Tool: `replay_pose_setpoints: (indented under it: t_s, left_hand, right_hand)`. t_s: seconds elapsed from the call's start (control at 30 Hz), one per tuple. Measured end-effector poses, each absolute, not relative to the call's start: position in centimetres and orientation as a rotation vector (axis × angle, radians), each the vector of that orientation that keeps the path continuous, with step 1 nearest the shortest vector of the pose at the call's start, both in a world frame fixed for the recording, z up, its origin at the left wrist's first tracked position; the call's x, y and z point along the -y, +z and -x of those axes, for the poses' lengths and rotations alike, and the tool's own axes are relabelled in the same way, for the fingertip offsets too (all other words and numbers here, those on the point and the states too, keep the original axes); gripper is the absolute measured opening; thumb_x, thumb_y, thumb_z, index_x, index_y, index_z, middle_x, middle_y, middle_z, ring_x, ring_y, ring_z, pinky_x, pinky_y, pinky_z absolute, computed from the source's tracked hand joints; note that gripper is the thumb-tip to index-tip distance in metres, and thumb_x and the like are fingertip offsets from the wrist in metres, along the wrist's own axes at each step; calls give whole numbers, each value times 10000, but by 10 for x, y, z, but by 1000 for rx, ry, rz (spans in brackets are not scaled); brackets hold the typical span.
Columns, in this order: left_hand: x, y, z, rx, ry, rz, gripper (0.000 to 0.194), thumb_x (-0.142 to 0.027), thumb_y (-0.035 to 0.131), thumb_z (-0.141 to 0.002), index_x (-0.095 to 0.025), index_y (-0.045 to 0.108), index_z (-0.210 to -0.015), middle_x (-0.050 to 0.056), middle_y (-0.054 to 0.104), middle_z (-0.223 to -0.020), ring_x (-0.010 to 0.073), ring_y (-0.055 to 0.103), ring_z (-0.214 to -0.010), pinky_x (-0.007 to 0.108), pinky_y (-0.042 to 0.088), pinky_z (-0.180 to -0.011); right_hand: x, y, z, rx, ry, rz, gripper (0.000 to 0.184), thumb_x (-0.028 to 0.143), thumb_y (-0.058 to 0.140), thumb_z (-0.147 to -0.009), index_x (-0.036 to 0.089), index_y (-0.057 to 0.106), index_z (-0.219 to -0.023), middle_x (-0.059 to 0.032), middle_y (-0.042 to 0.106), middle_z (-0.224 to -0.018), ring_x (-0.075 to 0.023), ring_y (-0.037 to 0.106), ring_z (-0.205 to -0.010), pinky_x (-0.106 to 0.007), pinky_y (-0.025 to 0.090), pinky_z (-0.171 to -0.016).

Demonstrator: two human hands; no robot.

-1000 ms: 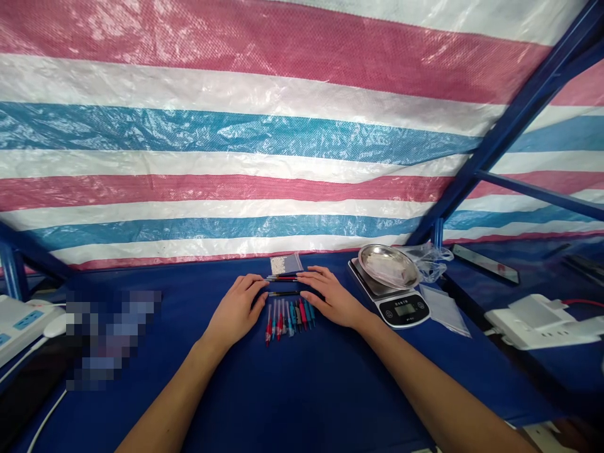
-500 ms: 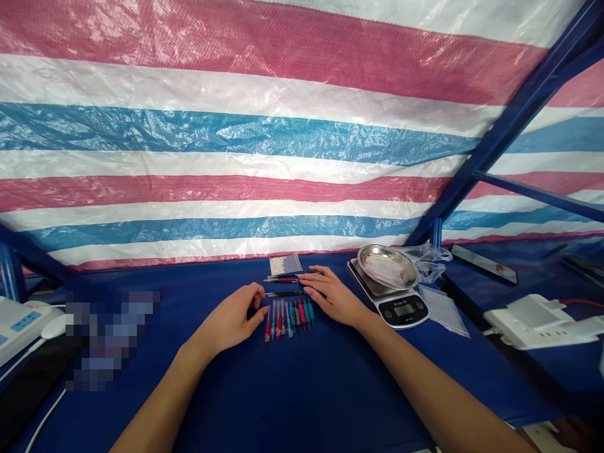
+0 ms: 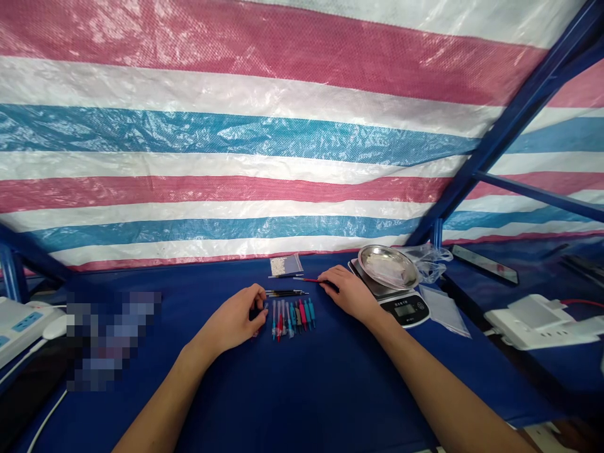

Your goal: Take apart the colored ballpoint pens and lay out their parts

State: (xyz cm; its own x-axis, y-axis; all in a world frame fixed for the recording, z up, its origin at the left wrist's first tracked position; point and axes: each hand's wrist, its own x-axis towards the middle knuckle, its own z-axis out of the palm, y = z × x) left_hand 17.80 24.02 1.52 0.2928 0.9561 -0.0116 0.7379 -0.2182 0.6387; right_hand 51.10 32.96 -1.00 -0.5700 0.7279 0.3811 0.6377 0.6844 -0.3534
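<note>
one red pen (image 3: 307,279) pinched in right fingers (image 3: 328,274) by kitchen scale (image 3: 403,309); left fingers (image 3: 257,299) curled, empty, beside pen row (image 3: 292,318).

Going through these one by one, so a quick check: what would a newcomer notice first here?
The pink, white and blue striped tarpaulin fills the top of the view behind the table. Below it, on the blue cloth, a row of slim pen-like sticks lies beside the left hand, while the right hand pinches a thin red stick. Further right, a steel dish sits on a digital scale.
</note>
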Motion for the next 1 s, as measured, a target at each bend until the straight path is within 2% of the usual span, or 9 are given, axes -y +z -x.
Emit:
replay_pose_setpoints:
  t_s: [0.2,0.37,0.53,0.7,0.83,0.9,1.0]
  left_hand:
    - [-245,15,-169,-1560,572,-2063,161,-358,601,-953,-235,611,-1057,54,686,-962,228,636,-827,343,480,-715]
    - [-248,12,-167,-1522,619,-2105,164,-339,619,-954,-238,633,-1081,66,706,-1036,232,652,-891,349,504,-776]
    - [-248,11,-170,-1500,626,-2117,96,-296,631,-939,-246,622,-1020,31,699,-948,207,649,-824,313,483,-713]
    - [-249,12,-168,-1491,696,-2051,93,-295,644,-935,-252,570,-968,-4,688,-864,184,653,-750,292,484,-683]
    - [-249,15,-165,-1455,775,-2049,85,-290,593,-969,-251,576,-1043,19,700,-968,195,687,-849,306,519,-754]
    - [-248,16,-165,-1474,752,-2075,120,-329,587,-986,-246,585,-1074,28,692,-967,199,677,-827,312,511,-732]
    - [-246,18,-167,-1498,636,-2073,223,-447,646,-971,-242,602,-1048,10,673,-855,197,639,-717,306,468,-644]
  right_hand:
    - [-327,-9,-505,2447,249,1099,167,153,574,-1032,213,730,-1034,-77,740,-1018,-243,666,-990,-398,548,-916]
    - [-325,2,-508,2513,250,1163,131,94,624,-953,215,672,-960,-58,705,-954,-229,655,-901,-346,516,-815]
    - [-317,10,-517,2552,228,1298,154,79,666,-886,228,635,-917,-38,678,-870,-210,636,-797,-305,460,-700]
    - [-311,12,-515,2502,227,1242,184,68,627,-872,218,632,-978,-53,677,-924,-226,638,-864,-325,486,-778]
    - [-309,10,-506,2420,346,1109,203,62,584,-903,217,628,-1027,-41,667,-996,-192,642,-839,-325,512,-818]
    - [-306,9,-501,2395,385,1062,211,70,585,-919,221,638,-1055,-41,666,-1018,-186,650,-838,-325,524,-827]
    - [-303,8,-497,2383,430,1024,227,81,588,-940,228,659,-1097,-47,672,-1044,-188,663,-849,-328,542,-822]
